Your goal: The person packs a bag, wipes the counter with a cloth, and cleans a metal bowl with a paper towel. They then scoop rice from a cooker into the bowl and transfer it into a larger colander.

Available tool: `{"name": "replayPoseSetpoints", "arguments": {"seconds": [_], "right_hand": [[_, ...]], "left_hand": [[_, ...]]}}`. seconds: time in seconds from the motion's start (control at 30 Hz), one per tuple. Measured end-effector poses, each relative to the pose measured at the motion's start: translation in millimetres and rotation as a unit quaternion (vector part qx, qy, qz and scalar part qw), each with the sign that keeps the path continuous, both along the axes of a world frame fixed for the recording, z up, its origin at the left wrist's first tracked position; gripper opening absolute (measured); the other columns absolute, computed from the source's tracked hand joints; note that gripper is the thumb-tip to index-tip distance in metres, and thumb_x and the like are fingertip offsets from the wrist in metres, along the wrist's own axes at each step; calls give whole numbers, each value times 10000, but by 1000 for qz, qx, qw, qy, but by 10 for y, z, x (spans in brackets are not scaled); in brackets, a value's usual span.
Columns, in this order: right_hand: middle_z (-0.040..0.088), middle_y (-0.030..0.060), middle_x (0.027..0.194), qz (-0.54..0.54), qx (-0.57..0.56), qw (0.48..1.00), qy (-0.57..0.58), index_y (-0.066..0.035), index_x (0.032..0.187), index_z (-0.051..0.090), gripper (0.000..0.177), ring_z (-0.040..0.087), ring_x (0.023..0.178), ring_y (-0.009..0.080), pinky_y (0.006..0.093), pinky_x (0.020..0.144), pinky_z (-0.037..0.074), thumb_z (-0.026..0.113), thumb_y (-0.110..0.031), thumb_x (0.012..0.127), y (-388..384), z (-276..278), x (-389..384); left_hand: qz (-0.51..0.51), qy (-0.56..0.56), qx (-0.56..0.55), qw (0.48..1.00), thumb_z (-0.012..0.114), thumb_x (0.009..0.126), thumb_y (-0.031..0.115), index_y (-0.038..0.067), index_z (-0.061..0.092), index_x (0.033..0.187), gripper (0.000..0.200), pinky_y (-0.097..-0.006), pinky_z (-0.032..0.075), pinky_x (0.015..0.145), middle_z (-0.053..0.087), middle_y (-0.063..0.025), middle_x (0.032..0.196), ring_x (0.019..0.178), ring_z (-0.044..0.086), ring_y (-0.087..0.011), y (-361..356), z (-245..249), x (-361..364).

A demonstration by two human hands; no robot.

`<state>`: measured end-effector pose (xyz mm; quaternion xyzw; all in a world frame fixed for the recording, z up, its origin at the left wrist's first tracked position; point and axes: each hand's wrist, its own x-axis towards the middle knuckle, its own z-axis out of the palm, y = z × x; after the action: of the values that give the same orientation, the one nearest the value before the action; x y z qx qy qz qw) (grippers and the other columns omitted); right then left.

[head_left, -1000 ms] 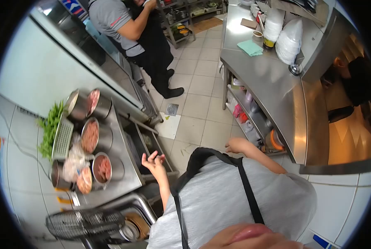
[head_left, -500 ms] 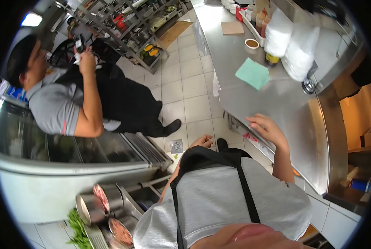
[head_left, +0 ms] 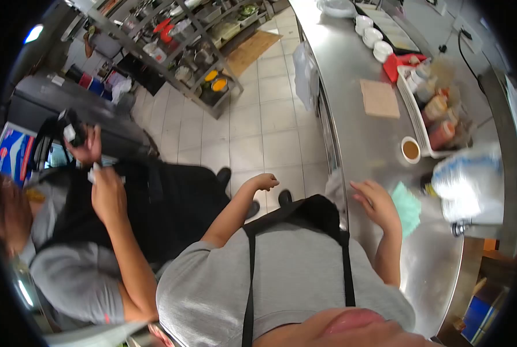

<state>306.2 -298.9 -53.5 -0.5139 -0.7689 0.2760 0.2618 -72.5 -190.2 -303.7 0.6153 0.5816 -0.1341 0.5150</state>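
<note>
My left hand [head_left: 265, 182] hangs over the tiled floor in front of my apron, its fingers curled together and nothing seen in them. My right hand [head_left: 377, 202] is held over the edge of the steel counter [head_left: 365, 141]. Its fingers are bent but apart, and it is empty. Just right of that hand, a light green cloth [head_left: 407, 209] lies crumpled on the counter. Farther along sit a small white cup of brown sauce [head_left: 410, 150] and a folded pinkish cloth [head_left: 380, 98].
A white tray of sauce bottles [head_left: 412, 110] and plastic-wrapped white items [head_left: 466, 182] line the counter's right side. Close on my left stands a co-worker [head_left: 76, 272] in a black apron, holding a dark device [head_left: 72, 130]. Ahead are tiled floor [head_left: 244, 124] and metal shelving [head_left: 183, 63].
I have moved forward along the counter; the sauce cup and bottles appear nearer. The co-worker is now close beside me. My left hand has swung forward, and my right hand is nearer the green cloth.
</note>
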Motion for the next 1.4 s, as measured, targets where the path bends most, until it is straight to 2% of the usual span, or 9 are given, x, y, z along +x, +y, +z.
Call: {"name": "replayPoseSetpoints", "arguments": {"seconds": [0.17,0.47,0.57,0.63,0.73,0.9,1.0,1.1,1.4], "right_hand": [[544,128,796,-130,-60,989,46,-39,1068,591,270,532,720,292,352,666,428,591,-82,801,373,-375,-466],[542,114,786,-135,-81,984,86,-21,998,602,203,538,729,280,335,658,429,593,-98,810,2642,-213,-1341],[547,117,792,-107,-58,990,66,-27,997,608,208,541,734,285,341,656,427,595,-128,815,3595,-282,-1394],[552,119,797,-68,-46,996,41,-32,999,610,216,544,740,287,344,659,427,601,-139,812,4372,-468,-1390],[562,117,800,-38,-58,997,37,-37,1007,613,231,549,761,286,344,661,432,591,-186,832,5541,-473,-1623],[591,115,836,114,-101,980,131,-32,1028,617,237,556,725,255,312,668,448,555,-192,865,7510,-886,-2452],[619,146,844,75,-376,883,271,-38,1004,637,265,587,750,292,333,689,464,542,-244,867,8580,-1967,-2929],[627,191,928,167,-193,943,-213,-37,999,638,333,592,858,345,385,756,467,514,-321,876,9274,-2726,-3082],[630,213,954,18,-345,929,-132,-7,977,647,361,597,936,341,399,794,454,561,-329,837,10802,-2714,-3045]], "left_hand": [[-13,-68,224,972,550,819,332,3,597,1041,400,-369,459,837,623,-204,1015,965,591,-328,1657,460,-38],[-188,-164,63,966,534,851,273,2,536,1138,395,-336,469,784,624,-141,1006,862,607,-214,3691,689,361],[-114,-234,54,964,536,841,257,14,542,1136,383,-335,468,787,627,-140,992,872,607,-219,4463,113,-15],[-56,-157,192,967,532,789,198,34,601,1045,312,-376,472,809,633,-186,978,912,606,-314,4824,-182,-460],[-85,53,120,988,430,827,240,16,625,978,334,-436,444,842,605,-233,1001,977,570,-363,5188,-409,-1285],[98,-69,64,991,464,837,334,4,630,980,397,-377,450,802,634,-181,973,900,600,-311,5034,-1591,-2387],[188,-3,-63,980,470,837,345,5,631,976,401,-370,452,792,637,-176,962,884,602,-301,5031,-1372,-2609],[212,2,-84,974,476,837,357,6,632,972,407,-363,453,782,639,-171,951,868,603,-291,5584,-1453,-2873],[189,-86,-3,978,494,836,391,10,634,959,424,-343,458,753,646,-154,917,820,608,-261,8531,-1294,-3145]]}}
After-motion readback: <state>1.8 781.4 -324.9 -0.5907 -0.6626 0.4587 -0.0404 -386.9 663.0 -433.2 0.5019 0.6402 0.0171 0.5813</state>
